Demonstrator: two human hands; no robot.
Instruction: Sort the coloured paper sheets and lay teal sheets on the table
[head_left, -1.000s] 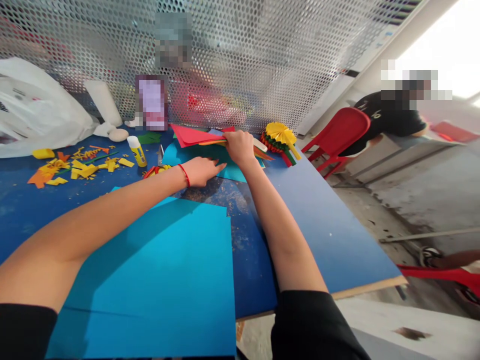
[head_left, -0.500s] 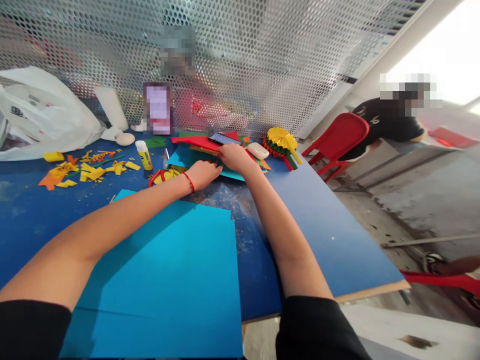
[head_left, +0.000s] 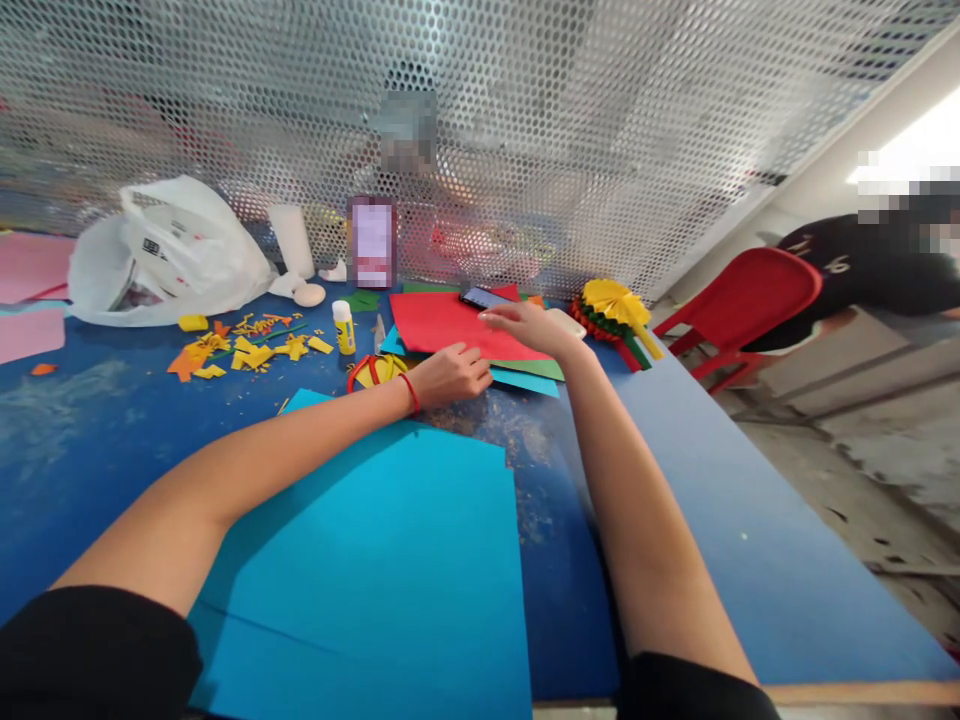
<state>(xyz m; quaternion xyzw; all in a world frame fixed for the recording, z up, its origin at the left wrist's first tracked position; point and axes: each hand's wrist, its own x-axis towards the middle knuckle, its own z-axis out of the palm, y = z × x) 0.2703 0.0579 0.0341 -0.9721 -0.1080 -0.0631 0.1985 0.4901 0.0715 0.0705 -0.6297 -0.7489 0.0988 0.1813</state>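
My left hand, with a red string at the wrist, is at the front edge of a stack of coloured paper. Its fingers are loosely bent, slightly apart, and nothing shows in them. Over the red sheet on top of that stack, my right hand is open, its fingers stretched toward a phone lying there. Green and light blue edges stick out below the red sheet. Red-handled scissors lie left of my left hand, on yellow paper. Large light blue sheets spread out below my forearms.
A glue stick stands near yellow scraps. Behind are an upright phone, a white plastic bag and a perforated metal screen. A yellow paper rosette lies right. A person sits beyond the red chair.
The raised red sheet now lies flat on the stack. My right hand has let go of the paper and opened; my left hand has drawn out from beneath it. The view has shifted left.
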